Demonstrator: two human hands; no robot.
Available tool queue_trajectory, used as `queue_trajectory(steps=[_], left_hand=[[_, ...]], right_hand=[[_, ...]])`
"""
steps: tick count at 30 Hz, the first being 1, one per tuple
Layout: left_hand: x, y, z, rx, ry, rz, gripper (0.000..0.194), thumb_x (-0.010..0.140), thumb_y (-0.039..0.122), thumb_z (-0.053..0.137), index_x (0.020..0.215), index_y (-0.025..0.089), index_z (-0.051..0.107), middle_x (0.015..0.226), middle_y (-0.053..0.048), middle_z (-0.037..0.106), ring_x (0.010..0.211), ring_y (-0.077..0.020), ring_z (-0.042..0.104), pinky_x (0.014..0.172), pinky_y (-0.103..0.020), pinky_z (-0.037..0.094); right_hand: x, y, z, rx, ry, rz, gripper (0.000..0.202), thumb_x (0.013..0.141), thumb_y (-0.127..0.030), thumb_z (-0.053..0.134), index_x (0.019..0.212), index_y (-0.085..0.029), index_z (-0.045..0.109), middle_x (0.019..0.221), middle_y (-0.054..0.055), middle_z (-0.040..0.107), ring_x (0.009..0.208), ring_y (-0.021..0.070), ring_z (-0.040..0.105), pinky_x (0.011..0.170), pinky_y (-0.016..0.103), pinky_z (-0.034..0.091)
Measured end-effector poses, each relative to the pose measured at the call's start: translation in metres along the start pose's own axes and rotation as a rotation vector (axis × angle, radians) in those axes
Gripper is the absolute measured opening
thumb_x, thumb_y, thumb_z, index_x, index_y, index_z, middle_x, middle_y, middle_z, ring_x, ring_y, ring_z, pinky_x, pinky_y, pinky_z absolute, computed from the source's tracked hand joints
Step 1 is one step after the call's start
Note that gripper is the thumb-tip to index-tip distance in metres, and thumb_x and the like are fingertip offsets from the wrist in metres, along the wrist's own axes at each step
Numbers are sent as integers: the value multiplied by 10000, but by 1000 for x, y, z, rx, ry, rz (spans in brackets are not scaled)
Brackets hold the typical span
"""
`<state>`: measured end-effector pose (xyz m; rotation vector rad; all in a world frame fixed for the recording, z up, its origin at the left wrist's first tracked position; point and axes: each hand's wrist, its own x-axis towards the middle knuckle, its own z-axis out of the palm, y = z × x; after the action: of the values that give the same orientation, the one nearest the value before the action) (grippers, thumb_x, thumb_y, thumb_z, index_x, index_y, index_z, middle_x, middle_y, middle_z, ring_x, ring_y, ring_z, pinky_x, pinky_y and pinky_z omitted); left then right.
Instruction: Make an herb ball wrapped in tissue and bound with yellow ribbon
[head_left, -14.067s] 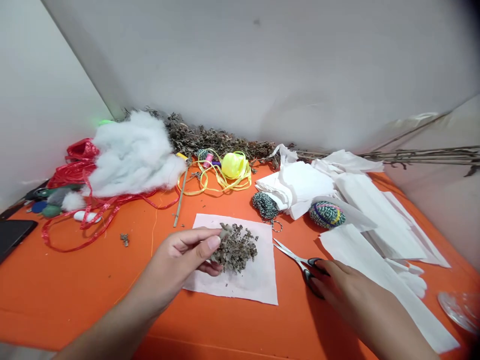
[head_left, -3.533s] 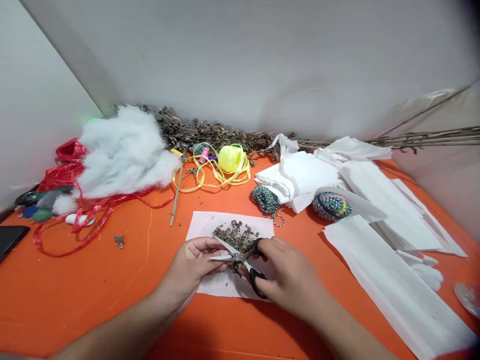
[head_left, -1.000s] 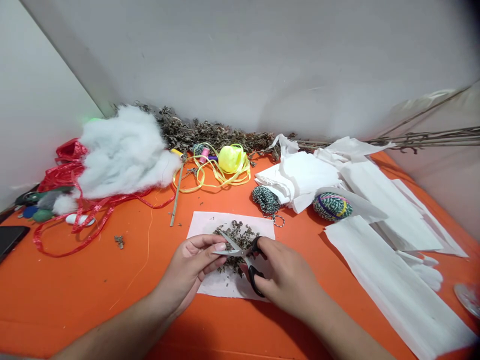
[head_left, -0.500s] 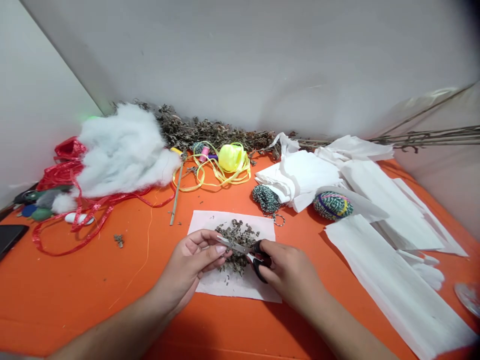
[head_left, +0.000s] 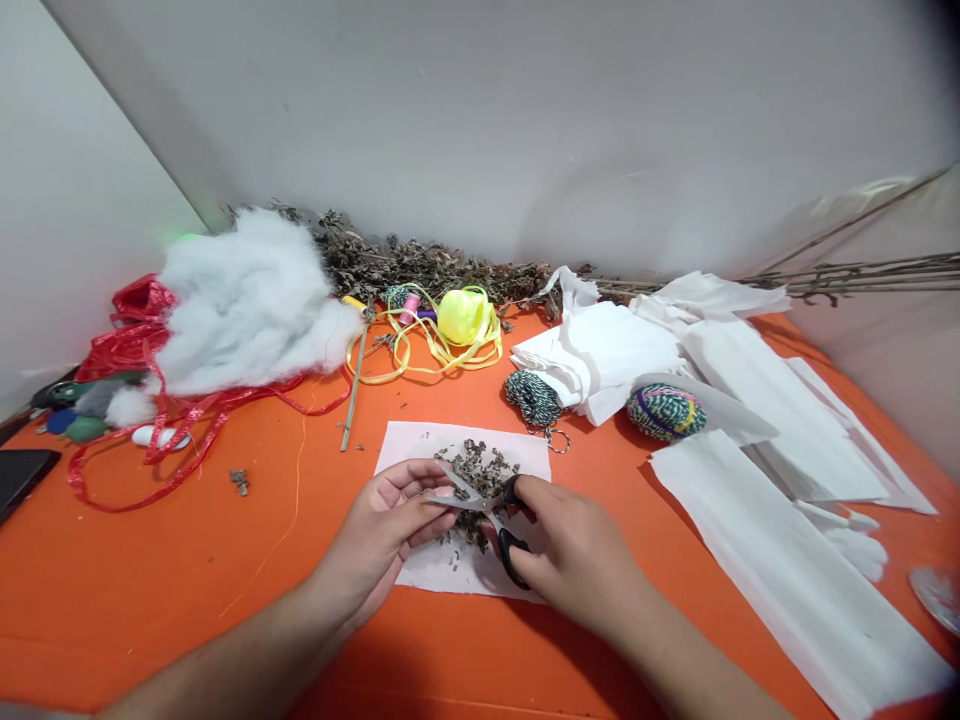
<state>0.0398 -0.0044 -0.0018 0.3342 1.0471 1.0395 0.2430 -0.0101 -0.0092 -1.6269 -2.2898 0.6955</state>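
My right hand (head_left: 574, 545) grips the black-handled scissors (head_left: 478, 504), whose blades are spread apart and point left at my left fingertips. My left hand (head_left: 394, 520) has its thumb and fingers pinched together beside the blades; whatever is between them is too small to make out. Beneath both hands, a white cloth square (head_left: 420, 575) lies on the orange table. Crushed dry leaves (head_left: 484, 465) are heaped on its middle, partly hidden by the scissors and my fingers.
White stuffing (head_left: 240, 310) and red ribbon (head_left: 127, 345) lie at left. Dried stems (head_left: 420, 262) run along the wall behind yellow ribbon (head_left: 465, 318). Folded white cloth (head_left: 615, 350), a cord ball (head_left: 666, 411) and a long cloth strip (head_left: 795, 570) lie at right.
The scissors have opened wider, with the lower handle moving down along with my right thumb. My left hand has hardly moved.
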Motion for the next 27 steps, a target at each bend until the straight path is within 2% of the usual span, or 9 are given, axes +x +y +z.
queue_trajectory(steps=[5, 9, 14, 18, 22, 27], left_hand=[[-1, 1, -1, 17, -24, -2, 367, 510, 190, 951, 816, 148, 753, 756, -17, 745, 661, -106, 710, 629, -164, 617], [-1, 2, -3, 14, -22, 38, 359, 530, 195, 944, 829, 150, 751, 739, -19, 744, 665, -109, 715, 622, -148, 609], [0, 5, -4, -7, 28, 90, 371, 545, 209, 940, 858, 159, 746, 761, 0, 739, 634, -80, 692, 614, -143, 608], [-1, 4, -1, -6, 21, 64, 406, 544, 224, 941, 887, 163, 733, 793, -12, 747, 656, -90, 701, 603, -145, 608], [-2, 1, 0, -1, -1, 47, 391, 584, 184, 920, 912, 176, 707, 818, -1, 737, 674, -84, 697, 597, -140, 605], [-2, 1, -2, -6, -30, 50, 404, 596, 147, 902, 934, 176, 684, 827, 8, 728, 670, -89, 707, 627, -158, 614]], right_hand=[[-2, 5, 2, -13, 9, 14, 187, 759, -154, 551, 719, -223, 382, 642, -29, 539, 549, 129, 427, 531, 234, 225], [-2, 6, 2, -11, 34, 26, 209, 769, -149, 547, 693, -222, 366, 601, -39, 502, 525, 121, 395, 521, 232, 214], [-2, 3, -1, 40, 52, 30, 250, 844, -287, 591, 711, -226, 389, 633, -37, 536, 543, 127, 427, 533, 230, 253], [-2, -2, -3, 43, 63, 10, 244, 826, -375, 637, 792, -229, 445, 755, -7, 612, 641, 158, 511, 576, 239, 309], [-3, -3, -2, 10, 49, 8, 219, 801, -320, 638, 800, -228, 439, 780, 5, 624, 652, 166, 517, 572, 243, 301], [-2, -1, 1, -18, 30, 6, 177, 782, -218, 581, 747, -227, 407, 696, -11, 585, 579, 143, 464, 540, 235, 258]])
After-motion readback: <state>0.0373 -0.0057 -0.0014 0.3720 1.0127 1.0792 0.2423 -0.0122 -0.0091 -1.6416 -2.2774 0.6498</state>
